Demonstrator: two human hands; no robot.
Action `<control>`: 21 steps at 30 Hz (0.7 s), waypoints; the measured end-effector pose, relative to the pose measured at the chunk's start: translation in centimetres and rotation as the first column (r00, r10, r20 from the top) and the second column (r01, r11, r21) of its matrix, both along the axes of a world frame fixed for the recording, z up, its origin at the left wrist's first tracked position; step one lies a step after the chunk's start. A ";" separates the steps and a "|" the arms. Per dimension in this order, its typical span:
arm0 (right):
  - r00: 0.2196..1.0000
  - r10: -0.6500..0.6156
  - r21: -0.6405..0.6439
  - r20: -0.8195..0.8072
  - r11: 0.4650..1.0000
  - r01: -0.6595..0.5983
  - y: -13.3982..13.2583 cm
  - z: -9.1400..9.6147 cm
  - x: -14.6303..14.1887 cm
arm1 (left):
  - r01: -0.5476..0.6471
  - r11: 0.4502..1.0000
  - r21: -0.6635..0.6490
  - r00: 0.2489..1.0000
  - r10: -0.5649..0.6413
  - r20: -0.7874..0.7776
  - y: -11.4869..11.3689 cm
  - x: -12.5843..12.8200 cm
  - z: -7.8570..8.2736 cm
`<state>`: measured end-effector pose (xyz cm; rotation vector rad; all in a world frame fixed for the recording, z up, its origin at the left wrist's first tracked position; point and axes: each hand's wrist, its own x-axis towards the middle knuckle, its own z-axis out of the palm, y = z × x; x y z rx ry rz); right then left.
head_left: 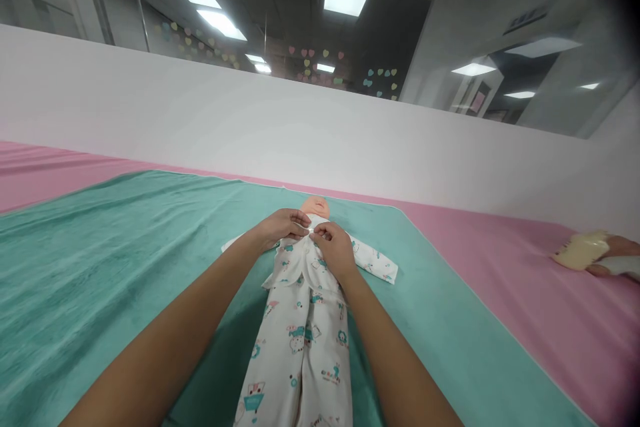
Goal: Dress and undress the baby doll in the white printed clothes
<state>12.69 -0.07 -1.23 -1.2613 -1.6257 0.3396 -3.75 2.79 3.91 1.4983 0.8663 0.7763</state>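
A baby doll (317, 206) lies on its back on a teal towel (110, 267), dressed in a white printed sleepsuit (305, 340). Its legs point toward me and its head lies farthest away. My left hand (283, 225) and my right hand (334, 248) meet at the doll's chest just below the neck. Both pinch the front edges of the sleepsuit with closed fingers. The right sleeve (377, 265) of the sleepsuit lies spread out flat on the towel. My hands hide the collar and the fastenings.
The towel covers a pink sheet (525, 293) in front of a white wall (320, 127). At the far right edge another person's hand (613, 257) rests on the pink sheet beside a pale yellow object (580, 250). Glass panes with heart stickers stand above the wall.
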 end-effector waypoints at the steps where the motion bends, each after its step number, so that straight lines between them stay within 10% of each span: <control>1: 1.000 0.000 0.003 0.002 1.000 0.000 0.0 0.0 0.0 | -0.013 1.000 -0.001 0.999 0.013 -0.035 0.1 -0.1 0.0; 21: 0.991 -0.047 0.087 0.128 0.996 0.036 -0.5 0.5 -0.4 | -0.047 0.991 0.126 0.989 0.064 -0.136 -0.2 0.7 0.3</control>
